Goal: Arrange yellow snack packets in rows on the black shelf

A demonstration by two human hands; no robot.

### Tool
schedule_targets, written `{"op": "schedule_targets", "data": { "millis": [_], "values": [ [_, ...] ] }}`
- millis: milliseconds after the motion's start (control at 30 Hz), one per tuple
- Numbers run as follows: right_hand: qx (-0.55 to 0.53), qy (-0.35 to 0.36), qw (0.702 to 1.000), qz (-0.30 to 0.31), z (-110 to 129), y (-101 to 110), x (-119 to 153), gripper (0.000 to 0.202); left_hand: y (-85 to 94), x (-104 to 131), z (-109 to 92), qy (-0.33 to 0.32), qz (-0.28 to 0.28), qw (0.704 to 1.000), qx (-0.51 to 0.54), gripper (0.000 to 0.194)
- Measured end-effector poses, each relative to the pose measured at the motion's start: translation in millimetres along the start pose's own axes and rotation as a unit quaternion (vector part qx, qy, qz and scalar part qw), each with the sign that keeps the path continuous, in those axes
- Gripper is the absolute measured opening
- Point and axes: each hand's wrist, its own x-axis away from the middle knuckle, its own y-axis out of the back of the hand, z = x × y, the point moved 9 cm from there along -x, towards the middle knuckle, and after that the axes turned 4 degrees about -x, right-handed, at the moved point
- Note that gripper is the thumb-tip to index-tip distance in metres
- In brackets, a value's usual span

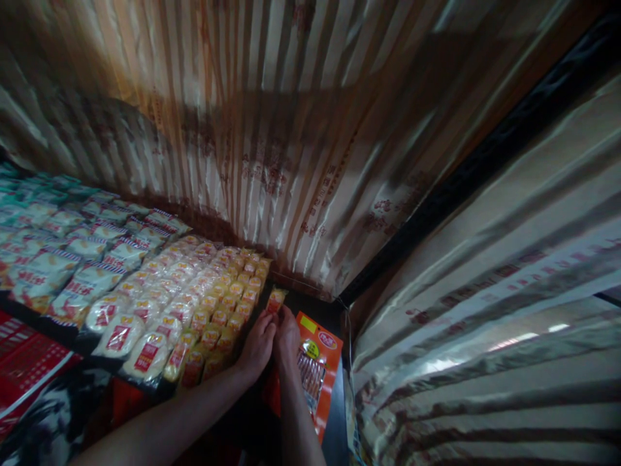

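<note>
Both of my hands meet over the dark shelf, just right of the rows of packaged snacks. My left hand (258, 343) and my right hand (287, 335) are closed together on the lower end of a small wrapped snack packet (275, 300) with an orange-red label. Its upper end sticks out beyond my fingers. Left of my hands are rows of small yellow wrapped snacks (228, 304) with similar labels. Beside my right wrist lies an orange printed box (324, 362) with a picture of stick-like snacks; my forearm covers part of it.
Round white packaged cakes (148, 356) and larger snack bags (87, 288) fill the shelf to the left. A red plastic basket (29, 369) is at the lower left. Pleated printed curtains (291, 162) hang behind and at right, with a dark frame bar (436, 194) between them.
</note>
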Motion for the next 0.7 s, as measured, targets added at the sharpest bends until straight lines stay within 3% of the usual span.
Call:
{"op": "schedule_targets", "data": {
  "millis": [300,700],
  "values": [
    [0.079,-0.006,0.997,-0.019,-4,-6,-24,0.037,-6.7,-24,-6,0.006,-0.009,1.0,0.018,0.039],
    [0.067,-0.014,0.997,-0.024,-5,-15,-53,0.033,-7.5,-45,-28,-0.019,-0.011,1.0,0.022,0.039]
  ]
}}
